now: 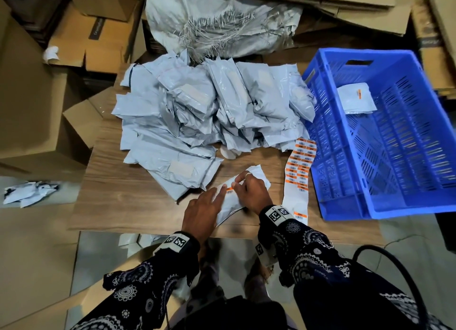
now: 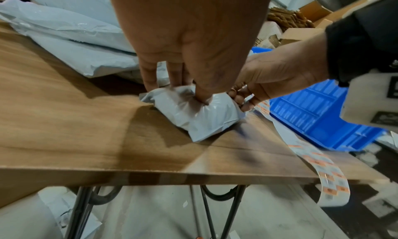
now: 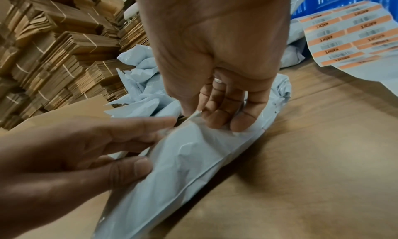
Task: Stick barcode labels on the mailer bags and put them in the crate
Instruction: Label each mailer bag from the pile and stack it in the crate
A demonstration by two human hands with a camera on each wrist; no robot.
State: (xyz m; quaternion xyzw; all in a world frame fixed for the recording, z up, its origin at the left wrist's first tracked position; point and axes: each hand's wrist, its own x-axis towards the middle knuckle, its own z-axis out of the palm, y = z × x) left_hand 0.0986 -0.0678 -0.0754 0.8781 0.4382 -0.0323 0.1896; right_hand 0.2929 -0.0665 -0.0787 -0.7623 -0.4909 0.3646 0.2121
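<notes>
Nearest the table [image 1: 138, 206] edge, both hands work one mailer bag [image 1: 228, 205] lying flat on the wood. The left hand [image 1: 202, 212] presses it with straight fingers beside a barcode label [image 1: 229, 190] already on its upper face; the right hand [image 1: 253, 194], fingers curled, pinches the bag's far portion. The bag's long axis runs diagonally, from the near left up to the far right, so its far end points roughly toward the crate [image 1: 385, 206]. The crate stands to the right, on the right hand's side; the judgement follows that this hand is better placed to carry the bag across. Between bag and crate lies the label strip [image 1: 299, 167], its tail hanging over the near edge. Beyond the hands, unlabelled bags form a pile [image 1: 209, 112]. One labelled bag [image 1: 356, 99] already lies in the crate.
</notes>
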